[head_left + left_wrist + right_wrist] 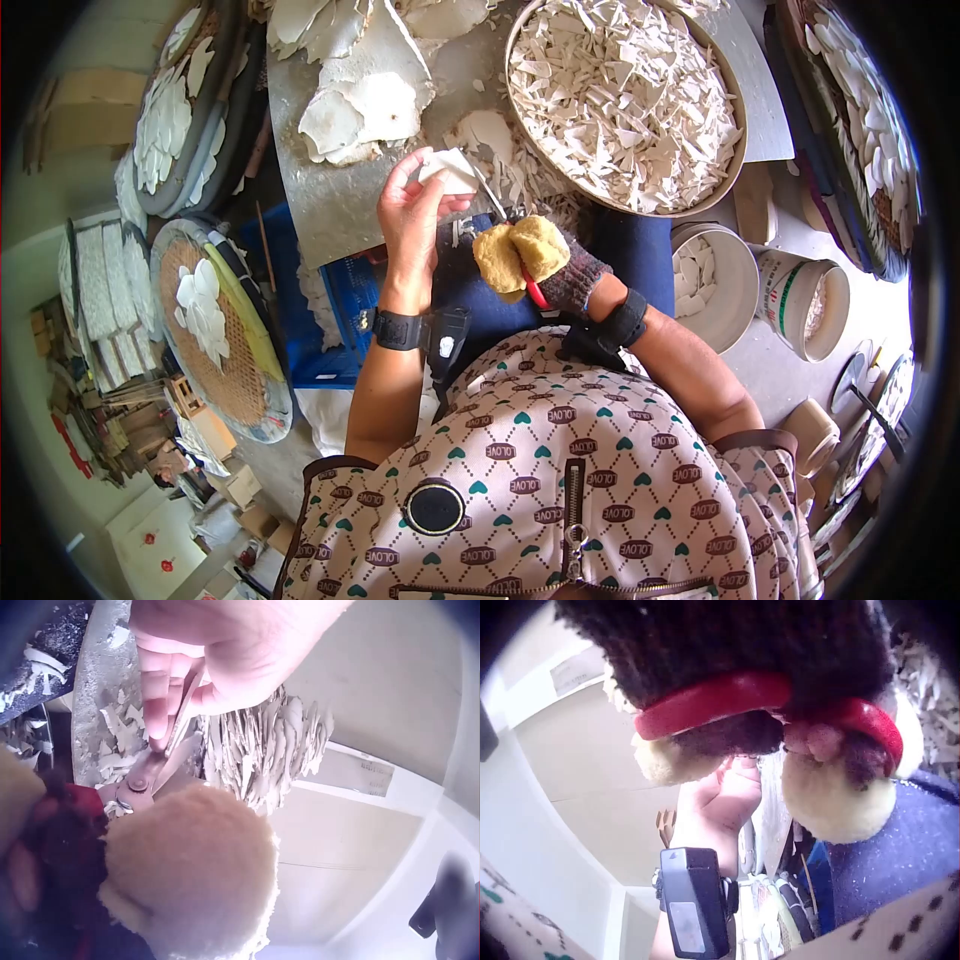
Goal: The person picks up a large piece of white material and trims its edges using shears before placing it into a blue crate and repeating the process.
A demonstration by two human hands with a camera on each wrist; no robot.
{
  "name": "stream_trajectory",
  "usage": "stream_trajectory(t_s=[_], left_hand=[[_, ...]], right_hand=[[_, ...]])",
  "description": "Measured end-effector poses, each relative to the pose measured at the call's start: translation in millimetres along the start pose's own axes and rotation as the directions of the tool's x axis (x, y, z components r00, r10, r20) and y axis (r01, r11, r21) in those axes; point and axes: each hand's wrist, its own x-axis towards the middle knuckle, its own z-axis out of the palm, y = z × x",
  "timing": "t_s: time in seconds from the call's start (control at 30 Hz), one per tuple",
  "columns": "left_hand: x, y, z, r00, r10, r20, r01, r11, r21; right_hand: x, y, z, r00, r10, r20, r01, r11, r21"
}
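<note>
In the head view my bare left hand (410, 210) pinches a small flat white piece (455, 178) between thumb and fingers, in front of the metal table. My right hand (578, 278), in a dark knitted glove, grips red-handled scissors (138, 784). Thick yellow foam padding (500, 262) surrounds their handles and covers most of the gloved fingers. The scissor blades reach up to the right edge of the white piece. From the left wrist, the blades overlap the left fingers. One red handle loop (712, 701) runs across the glove in the right wrist view.
A round tray (740, 130) heaped with white scraps stands on the metal table (325, 215), right of large curled white sheets (370, 95). A blue crate (325, 370) sits at the left knee. Buckets (745, 300) stand at right. A woven round rack (240, 385) holds white pieces.
</note>
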Motion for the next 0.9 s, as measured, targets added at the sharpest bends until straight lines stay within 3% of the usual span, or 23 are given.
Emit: stream_trajectory(t_s=[0.07, 0.23, 0.3, 0.43, 0.53, 0.6, 0.67, 0.73, 0.8, 0.83, 0.87, 0.9], left_hand=[[1, -2, -1, 1.0, -0.018, 0.003, 0.018, 1.0, 0.008], [0, -8, -6, 0.999, -0.045, 0.03, 0.044, 0.999, 0.02], [-2, -7, -6, 0.999, -0.043, 0.028, 0.042, 0.999, 0.015], [-9, 0, -10, 1.0, -0.02, 0.023, 0.02, 0.999, 0.028], [-15, 7, -10, 0.998, -0.011, 0.062, 0.01, 1.0, 0.025], [-18, 10, -13, 0.996, -0.022, 0.083, 0.019, 0.999, 0.037], [-21, 14, -17, 0.996, -0.034, 0.086, 0.028, 0.997, 0.075], [-27, 19, -30, 0.993, -0.037, 0.109, 0.023, 0.991, 0.131], [-31, 35, -61, 0.997, -0.016, 0.073, -0.002, 0.971, 0.24], [-28, 45, -84, 1.0, 0.024, 0.003, -0.024, 0.944, 0.329], [-23, 54, -114, 0.995, 0.09, -0.047, -0.053, 0.854, 0.518], [-14, 58, -155, 0.99, 0.13, -0.055, -0.054, 0.708, 0.704]], right_hand=[[-4, 2, 2, 0.996, 0.088, 0.002, -0.088, 0.994, 0.07], [-10, -7, -3, 0.998, 0.07, -0.005, -0.07, 0.989, -0.132], [-13, -2, -2, 0.992, 0.127, 0.006, -0.126, 0.989, -0.076], [-13, -6, 2, 0.978, 0.207, 0.034, -0.206, 0.919, 0.337], [-5, -9, 4, 1.0, -0.002, 0.017, 0.001, 0.998, 0.068], [-3, -14, 6, 0.999, 0.012, 0.037, -0.013, 0.999, 0.032], [0, -24, 1, 0.98, 0.17, 0.105, -0.183, 0.974, 0.135], [-1, -23, 3, 0.975, 0.085, 0.203, -0.127, 0.971, 0.204], [-5, -42, -7, 0.949, 0.043, 0.311, 0.044, 0.962, -0.268], [-10, -35, -4, 0.953, 0.069, 0.297, -0.112, 0.985, 0.128], [-16, -20, 0, 0.951, 0.097, 0.293, -0.24, 0.829, 0.506], [-19, -16, -2, 0.93, 0.134, 0.341, -0.338, 0.672, 0.659]])
